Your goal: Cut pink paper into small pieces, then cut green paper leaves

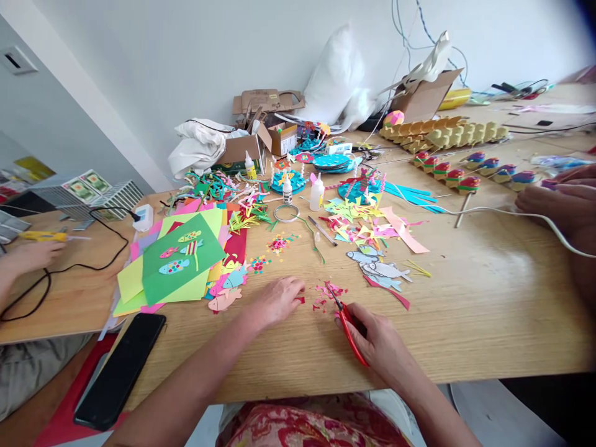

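Currently right hand [377, 338] clamped on red scissors [347, 326], blades beside pink paper scraps [328, 292]; left hand [277, 301] pinches a red scrap [300, 300] just left of them.

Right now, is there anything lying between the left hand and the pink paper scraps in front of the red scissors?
Nothing visible. The left hand rests on the wooden table, and only bare wood separates it from the small pink paper scraps. The right hand holds the red-handled scissors just beside them.
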The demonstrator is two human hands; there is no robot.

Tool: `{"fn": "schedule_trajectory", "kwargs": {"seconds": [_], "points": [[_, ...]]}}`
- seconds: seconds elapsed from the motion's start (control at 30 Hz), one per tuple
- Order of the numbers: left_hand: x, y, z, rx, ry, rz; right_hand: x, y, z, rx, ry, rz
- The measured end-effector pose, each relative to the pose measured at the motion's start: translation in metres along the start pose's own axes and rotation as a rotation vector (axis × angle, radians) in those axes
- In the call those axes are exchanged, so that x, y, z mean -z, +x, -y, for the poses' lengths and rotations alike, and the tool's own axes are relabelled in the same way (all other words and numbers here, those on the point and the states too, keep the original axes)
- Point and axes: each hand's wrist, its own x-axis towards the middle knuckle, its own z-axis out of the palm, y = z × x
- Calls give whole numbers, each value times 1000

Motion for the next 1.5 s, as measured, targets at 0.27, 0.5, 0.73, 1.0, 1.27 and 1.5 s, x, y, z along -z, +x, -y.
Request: {"fn": "schedule_trajectory", "kwargs": {"seconds": [0.27,0.5,0.73,1.0,1.27,1.5], "points": [[-3,4,2,-23,-4,18,0,1,4,-19,44,45],[-9,2,3,4,-20,-6,0,4,6,-38,266,91],[-12,7,10,4,-87,-26,-1,4,5,-24,287,94],[-7,4,12,-26,-150,-33,-1,5,4,-25,244,82],[-4,9,9,-34,-226,3,-1,5,9,-21,246,99],[3,14,6,37,-387,-21,-6,6,4,-57,419,27]]}}
